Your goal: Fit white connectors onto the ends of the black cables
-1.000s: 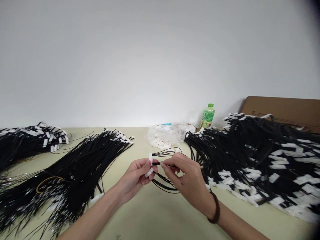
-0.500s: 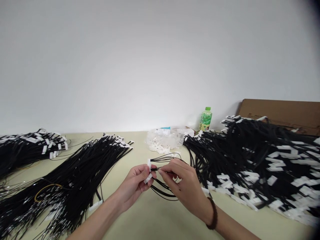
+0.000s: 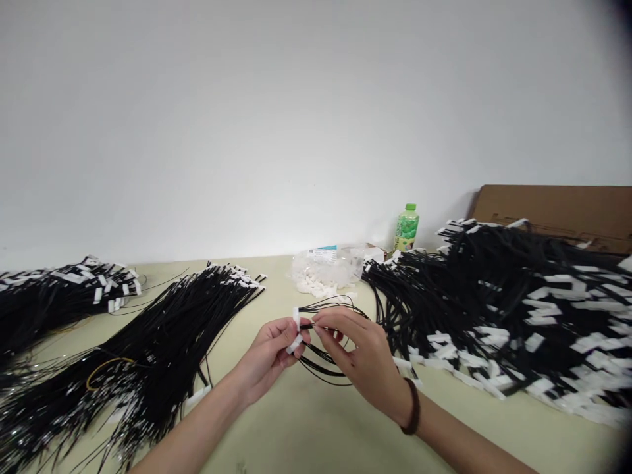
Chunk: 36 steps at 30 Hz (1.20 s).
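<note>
Between the thumb and fingers of my left hand [image 3: 273, 349] are white plastic connectors; one white connector [image 3: 296, 316] stands upright and another white connector [image 3: 295, 343] lies tilted below it. Thin black wires [image 3: 320, 363] run from them and loop round to the right. My right hand [image 3: 363, 352] is closed, pinching a black wire [image 3: 307, 326] close to the upright connector. The wire's tip is too small to tell whether it sits inside the connector.
Black wire bundles with white ends [image 3: 172, 329] spread over the left of the table [image 3: 286, 428]. A large pile of connectored black wires [image 3: 469, 303] covers the right. Behind are a clear bag [image 3: 328, 266] of white connectors, a green-capped bottle [image 3: 407, 227] and brown cardboard [image 3: 553, 210].
Both hands keep their grip on the connectors and wire. They appear slightly higher in view, and the whole scene has shifted a little with the camera.
</note>
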Each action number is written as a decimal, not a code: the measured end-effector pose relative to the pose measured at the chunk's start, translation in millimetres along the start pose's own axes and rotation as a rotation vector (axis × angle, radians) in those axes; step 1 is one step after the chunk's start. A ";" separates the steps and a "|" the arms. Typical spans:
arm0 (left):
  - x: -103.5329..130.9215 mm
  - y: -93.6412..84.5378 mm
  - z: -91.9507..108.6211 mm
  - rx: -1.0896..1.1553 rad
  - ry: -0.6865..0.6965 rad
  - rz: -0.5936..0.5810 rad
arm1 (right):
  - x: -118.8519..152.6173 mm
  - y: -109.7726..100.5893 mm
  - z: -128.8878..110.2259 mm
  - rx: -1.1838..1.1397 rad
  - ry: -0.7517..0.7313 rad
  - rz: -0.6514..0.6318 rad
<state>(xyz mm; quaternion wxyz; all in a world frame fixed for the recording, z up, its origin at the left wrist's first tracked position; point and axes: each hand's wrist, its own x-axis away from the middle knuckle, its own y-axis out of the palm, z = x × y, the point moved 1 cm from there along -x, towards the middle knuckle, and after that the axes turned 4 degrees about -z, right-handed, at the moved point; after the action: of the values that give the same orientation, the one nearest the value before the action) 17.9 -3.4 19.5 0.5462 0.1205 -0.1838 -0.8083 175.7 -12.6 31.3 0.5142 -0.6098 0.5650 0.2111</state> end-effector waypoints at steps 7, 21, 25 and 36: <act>-2.7 -2.6 -2.7 -0.003 0.002 -0.022 | -3.2 -2.1 -0.8 -0.015 0.033 -0.039; -2.4 -1.5 -3.8 0.002 -0.027 0.000 | -4.7 -2.4 -2.7 -0.048 0.108 -0.087; -5.2 -6.1 -10.3 0.038 -0.058 0.013 | -3.5 0.1 3.3 -0.065 0.153 -0.111; -7.6 -8.7 -18.0 0.085 -0.150 0.046 | -2.0 5.8 11.4 -0.071 0.236 -0.181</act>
<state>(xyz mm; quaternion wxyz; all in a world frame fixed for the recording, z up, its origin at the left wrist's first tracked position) 20.6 3.6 -0.6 0.5436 0.0786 -0.2611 -0.7938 173.6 -0.8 26.4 0.4391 -0.6965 0.5566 0.1106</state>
